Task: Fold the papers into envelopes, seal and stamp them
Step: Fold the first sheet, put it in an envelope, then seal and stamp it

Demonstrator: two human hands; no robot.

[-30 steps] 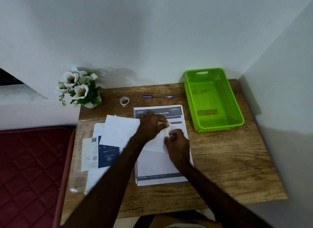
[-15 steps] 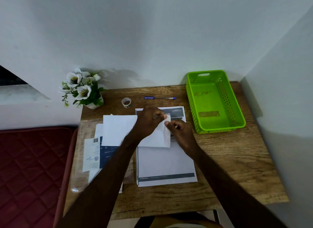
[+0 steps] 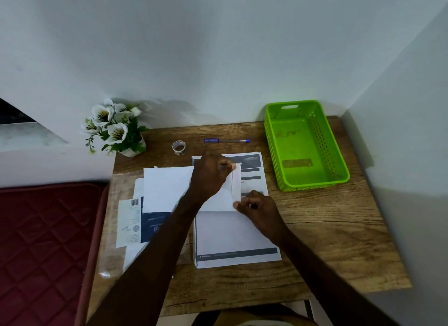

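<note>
A: A wooden table sits in a wall corner.
B: Both hands pinch a folded white envelope: left hand at its top-right corner, right hand at its lower-right corner.
A: Bare wood lies right of the right hand.

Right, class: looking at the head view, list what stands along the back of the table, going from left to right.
Flower pot → tape roll → blue pen → green basket.
</note>
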